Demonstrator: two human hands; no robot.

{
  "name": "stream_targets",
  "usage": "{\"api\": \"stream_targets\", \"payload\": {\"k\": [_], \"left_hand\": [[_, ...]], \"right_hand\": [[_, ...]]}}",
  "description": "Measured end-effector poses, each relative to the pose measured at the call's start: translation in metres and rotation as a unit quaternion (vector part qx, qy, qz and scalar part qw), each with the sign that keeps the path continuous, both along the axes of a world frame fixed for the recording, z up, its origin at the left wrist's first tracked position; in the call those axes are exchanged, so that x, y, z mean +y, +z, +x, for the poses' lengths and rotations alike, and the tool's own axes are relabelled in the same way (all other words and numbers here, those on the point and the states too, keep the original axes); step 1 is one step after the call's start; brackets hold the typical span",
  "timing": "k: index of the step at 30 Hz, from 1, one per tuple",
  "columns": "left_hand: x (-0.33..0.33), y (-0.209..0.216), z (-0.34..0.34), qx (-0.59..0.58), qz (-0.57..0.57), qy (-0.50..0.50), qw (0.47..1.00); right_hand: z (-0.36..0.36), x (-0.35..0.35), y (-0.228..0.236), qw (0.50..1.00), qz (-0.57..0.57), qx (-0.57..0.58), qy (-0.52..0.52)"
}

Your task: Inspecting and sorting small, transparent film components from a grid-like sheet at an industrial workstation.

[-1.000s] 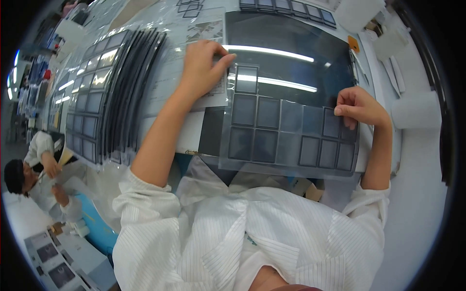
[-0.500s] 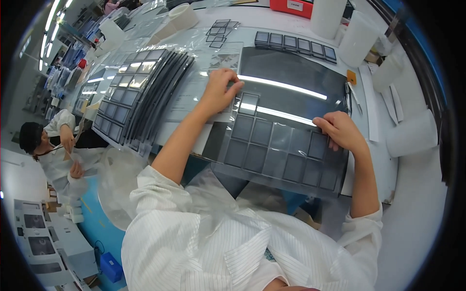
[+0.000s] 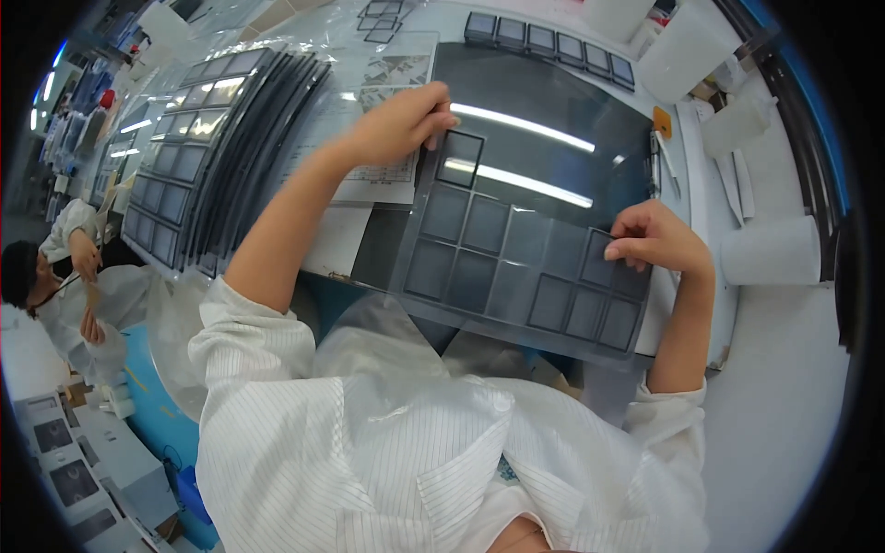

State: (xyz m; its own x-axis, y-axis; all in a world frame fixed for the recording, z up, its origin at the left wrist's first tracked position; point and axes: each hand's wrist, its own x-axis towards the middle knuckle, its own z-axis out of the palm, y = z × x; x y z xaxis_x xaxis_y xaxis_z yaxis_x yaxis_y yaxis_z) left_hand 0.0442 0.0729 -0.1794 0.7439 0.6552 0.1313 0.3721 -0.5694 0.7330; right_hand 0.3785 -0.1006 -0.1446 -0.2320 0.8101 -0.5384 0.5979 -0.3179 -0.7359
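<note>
A dark flat sheet (image 3: 544,111) lies in front of me at the table's front edge. Across its near part, under shiny clear film, sit rows of square grey panels (image 3: 486,226), some with black rims. One black-rimmed square frame (image 3: 464,158) lies higher up at the sheet's left side. My left hand (image 3: 406,120) is closed, its fingertips just above that frame at the sheet's left edge; what they hold, if anything, is hidden. My right hand (image 3: 659,238) has thumb and fingers pinched over a black-rimmed panel (image 3: 599,258) at the right; I cannot make out anything between them.
A thick stack of similar panel sheets (image 3: 184,157) leans at the left. Behind the dark sheet stand a row of small framed panels (image 3: 541,41) and loose frames (image 3: 381,17). White rolls (image 3: 770,252) stand at the right. Another person (image 3: 69,267) works at the far left.
My view has shifted, so the table sits higher and further left. My right hand has moved nearer me over the right-hand panel. My left hand stays by the upper left frame.
</note>
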Motion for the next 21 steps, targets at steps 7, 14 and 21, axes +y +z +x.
{"api": "stream_targets", "payload": {"k": [7, 14, 21], "left_hand": [[-0.003, -0.007, 0.007, -0.071, -0.233, -0.032, 0.969], [-0.021, -0.006, 0.014, -0.078, -0.199, 0.053, 0.975], [-0.03, -0.007, 0.014, -0.11, -0.262, 0.059, 0.957]], "right_hand": [[0.011, 0.004, 0.003, 0.998, -0.059, -0.002, -0.035], [-0.01, 0.032, -0.023, 0.982, 0.111, 0.045, -0.149], [-0.084, 0.067, -0.015, 0.981, 0.143, 0.105, -0.072]]}}
